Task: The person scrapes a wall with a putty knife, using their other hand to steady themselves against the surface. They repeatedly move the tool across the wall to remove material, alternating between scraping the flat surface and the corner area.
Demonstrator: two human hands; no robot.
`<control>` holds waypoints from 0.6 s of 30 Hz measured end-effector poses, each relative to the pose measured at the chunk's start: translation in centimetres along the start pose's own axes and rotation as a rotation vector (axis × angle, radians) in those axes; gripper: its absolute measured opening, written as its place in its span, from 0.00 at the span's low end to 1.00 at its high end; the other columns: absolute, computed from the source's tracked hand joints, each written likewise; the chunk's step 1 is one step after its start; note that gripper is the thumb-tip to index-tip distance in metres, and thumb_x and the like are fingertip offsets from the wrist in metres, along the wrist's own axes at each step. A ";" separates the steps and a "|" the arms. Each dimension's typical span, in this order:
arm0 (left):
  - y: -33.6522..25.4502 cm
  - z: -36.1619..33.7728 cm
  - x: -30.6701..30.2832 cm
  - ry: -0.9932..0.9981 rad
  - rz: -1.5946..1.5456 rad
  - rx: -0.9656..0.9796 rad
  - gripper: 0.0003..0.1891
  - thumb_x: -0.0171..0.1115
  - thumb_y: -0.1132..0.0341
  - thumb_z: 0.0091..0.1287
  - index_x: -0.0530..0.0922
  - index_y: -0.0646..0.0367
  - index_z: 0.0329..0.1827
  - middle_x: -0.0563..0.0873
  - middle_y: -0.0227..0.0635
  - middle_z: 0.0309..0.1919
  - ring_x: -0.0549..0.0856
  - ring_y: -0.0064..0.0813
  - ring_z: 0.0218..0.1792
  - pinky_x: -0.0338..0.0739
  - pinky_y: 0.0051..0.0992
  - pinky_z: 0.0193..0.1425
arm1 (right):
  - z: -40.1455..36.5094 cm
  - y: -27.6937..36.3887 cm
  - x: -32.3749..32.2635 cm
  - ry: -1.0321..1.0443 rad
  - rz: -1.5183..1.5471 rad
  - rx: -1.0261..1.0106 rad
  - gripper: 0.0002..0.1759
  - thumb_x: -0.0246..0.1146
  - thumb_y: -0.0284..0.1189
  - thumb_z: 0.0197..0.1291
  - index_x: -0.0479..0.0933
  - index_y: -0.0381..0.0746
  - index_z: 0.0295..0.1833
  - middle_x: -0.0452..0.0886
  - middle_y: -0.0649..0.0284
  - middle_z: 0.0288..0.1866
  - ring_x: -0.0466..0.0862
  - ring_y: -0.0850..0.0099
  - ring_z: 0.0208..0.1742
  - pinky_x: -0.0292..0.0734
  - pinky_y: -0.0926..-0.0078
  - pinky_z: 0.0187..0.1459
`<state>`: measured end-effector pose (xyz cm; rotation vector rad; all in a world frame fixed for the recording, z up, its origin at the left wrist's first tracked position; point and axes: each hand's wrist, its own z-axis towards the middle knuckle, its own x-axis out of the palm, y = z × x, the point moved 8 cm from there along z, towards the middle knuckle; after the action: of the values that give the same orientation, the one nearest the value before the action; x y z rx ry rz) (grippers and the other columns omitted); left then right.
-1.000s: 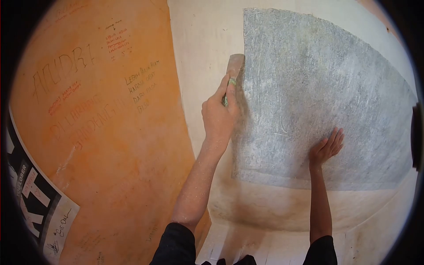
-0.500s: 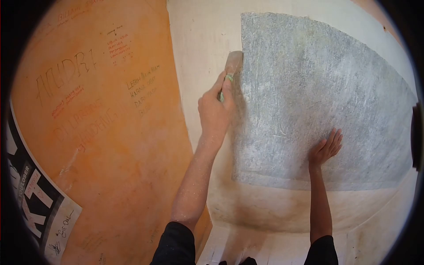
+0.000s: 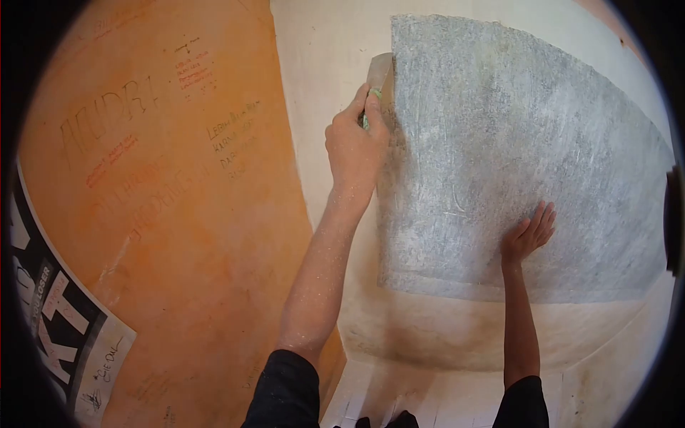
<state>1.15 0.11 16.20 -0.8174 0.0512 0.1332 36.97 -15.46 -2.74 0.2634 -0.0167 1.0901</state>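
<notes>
My left hand (image 3: 357, 135) is wrapped round the light green handle of a scraper (image 3: 380, 68). The scraper's flat blade points upward along the left border of a rough grey patch (image 3: 449, 135) on the wall, near its upper corner. Whether the blade presses on the wall is hard to see. Lower and to the right, my right hand (image 3: 528, 232) lies on the grey patch with fingers stretched out and nothing held. Pale specks dot my left forearm.
Off-white wall (image 3: 325, 78) surrounds the grey patch. To the left stands an orange wall (image 3: 235, 271) with handwriting on it. A black-and-white poster (image 3: 78, 335) hangs at the far left. Pale floor tiles (image 3: 453, 399) show at the bottom, and a dark object (image 3: 672, 221) is at the right edge.
My left hand and the scraper have moved up and slightly right along the patch's left border. My right hand stays in nearly the same spot.
</notes>
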 end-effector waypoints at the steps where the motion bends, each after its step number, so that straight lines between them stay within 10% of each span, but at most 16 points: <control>1: 0.2 -0.2 0.0 -0.082 0.021 0.133 0.20 0.55 0.59 0.77 0.82 0.61 0.64 0.88 0.58 0.48 0.89 0.46 0.52 0.80 0.35 0.57 | -0.1 0.2 0.1 0.003 0.005 0.006 0.28 0.38 0.41 0.81 0.64 0.42 0.79 0.63 0.58 0.82 0.58 0.55 0.83 0.43 0.46 0.80; 5: -0.2 1.2 0.7 -0.189 -0.012 0.392 0.20 0.54 0.59 0.76 0.82 0.58 0.64 0.88 0.57 0.45 0.88 0.55 0.49 0.81 0.40 0.56 | -0.1 0.0 0.0 0.001 -0.005 0.013 0.28 0.37 0.41 0.82 0.64 0.42 0.79 0.63 0.58 0.82 0.58 0.55 0.83 0.42 0.46 0.80; 8: -3.9 4.7 -0.2 -0.212 0.076 0.309 0.20 0.55 0.56 0.76 0.83 0.57 0.62 0.89 0.56 0.48 0.90 0.44 0.52 0.80 0.35 0.55 | -0.4 -0.3 0.0 0.011 0.003 -0.005 0.29 0.37 0.41 0.82 0.64 0.42 0.79 0.63 0.58 0.82 0.58 0.55 0.83 0.42 0.45 0.80; 11: -5.2 5.3 -1.1 -0.115 0.084 0.281 0.21 0.53 0.56 0.76 0.83 0.56 0.64 0.89 0.55 0.41 0.88 0.54 0.45 0.81 0.42 0.54 | 0.2 -0.2 0.1 -0.001 0.015 0.007 0.29 0.37 0.41 0.81 0.64 0.42 0.79 0.63 0.58 0.82 0.58 0.55 0.83 0.42 0.45 0.80; 18: 5.7 -6.0 1.7 -0.114 0.085 0.268 0.22 0.51 0.56 0.78 0.78 0.54 0.70 0.88 0.57 0.37 0.88 0.53 0.40 0.80 0.40 0.43 | -0.2 -0.3 0.1 0.020 0.019 0.015 0.29 0.37 0.41 0.81 0.64 0.43 0.79 0.62 0.59 0.83 0.56 0.56 0.84 0.41 0.45 0.80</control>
<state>2.12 -0.20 7.82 -0.5394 -0.0034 0.2478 37.25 -15.45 -2.93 0.2662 0.0064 1.1125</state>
